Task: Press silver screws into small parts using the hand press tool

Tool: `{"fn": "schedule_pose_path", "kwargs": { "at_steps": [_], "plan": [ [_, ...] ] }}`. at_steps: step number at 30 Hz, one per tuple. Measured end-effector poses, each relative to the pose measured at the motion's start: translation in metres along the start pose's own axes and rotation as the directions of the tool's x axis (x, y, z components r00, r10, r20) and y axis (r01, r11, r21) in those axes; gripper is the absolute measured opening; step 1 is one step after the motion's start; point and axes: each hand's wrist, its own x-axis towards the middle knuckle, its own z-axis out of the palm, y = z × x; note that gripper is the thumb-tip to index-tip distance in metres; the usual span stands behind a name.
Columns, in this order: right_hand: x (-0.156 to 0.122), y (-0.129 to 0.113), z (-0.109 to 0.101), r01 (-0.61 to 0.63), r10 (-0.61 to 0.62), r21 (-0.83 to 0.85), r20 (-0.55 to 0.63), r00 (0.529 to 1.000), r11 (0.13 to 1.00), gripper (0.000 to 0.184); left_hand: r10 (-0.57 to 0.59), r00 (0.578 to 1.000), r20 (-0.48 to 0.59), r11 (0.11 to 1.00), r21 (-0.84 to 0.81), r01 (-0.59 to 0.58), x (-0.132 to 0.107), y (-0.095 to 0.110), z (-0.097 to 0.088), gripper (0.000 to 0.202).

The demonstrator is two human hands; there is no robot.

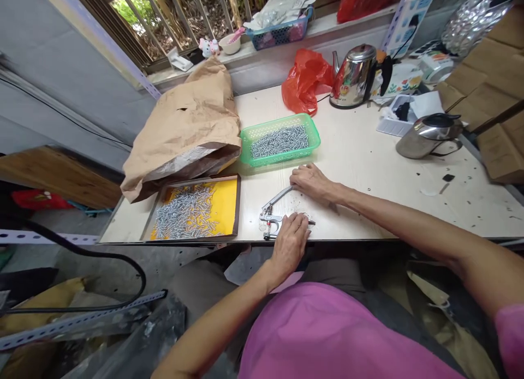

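At the near table edge (339, 233), the left hand (290, 236) has fingers clenched around a metal hand tool (272, 217) — the right hand (310, 181) grasping its lever end (288, 190) — with a tray (226, 202) of metal pins (182, 212) alongside and a green basket (282, 160) beyond.

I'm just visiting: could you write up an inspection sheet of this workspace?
Surface: pale table, dark bits scattered at right.
Job's things: metal hand tool with lever; metal pieces in green basket and shallow tray.
Clutter: paper bag, red plastic bag, kettle, jug.
Hands: left hand over part of the tool; right hand at the lever's end.
Cables: thick black cable, or hose, at lower left.
Surroundings: barred window behind, cardboard boxes at right.
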Motion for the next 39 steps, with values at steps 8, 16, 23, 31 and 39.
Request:
{"fn": "schedule_pose_path", "kwargs": {
  "at_steps": [8, 16, 23, 31, 39],
  "plan": [
    [0.008, -0.078, -0.013, 0.491, -0.493, 0.052, 0.028, 0.870, 0.869, 0.012, 0.059, 0.998, -0.035, 0.997, -0.054, -0.061, -0.012, 0.008, -0.006, 0.031],
    [0.024, -0.109, 0.022, 0.685, -0.682, -0.006, -0.099, 0.724, 0.729, 0.014, -0.081, 0.969, -0.234, 0.976, 0.178, 0.124, -0.065, -0.047, -0.087, 0.017],
    [0.050, -0.063, -0.041, 0.262, -0.199, 0.040, -0.542, 0.817, 0.964, 0.020, -0.410, 0.910, 0.067, 0.837, 0.423, 0.346, -0.073, -0.154, -0.139, 0.017],
    [0.036, -0.006, -0.074, -0.059, 0.101, 0.120, -0.384, 0.918, 0.991, 0.026, -0.459, 0.883, 0.092, 0.859, 0.300, 0.415, -0.054, -0.151, -0.143, 0.020],
    [-0.058, -0.064, -0.002, 0.037, -0.069, 0.219, 0.140, 0.988, 0.975, 0.021, -0.712, 0.595, 0.375, 0.357, -0.536, 0.765, -0.015, -0.068, -0.107, 0.029]
  ]
}}
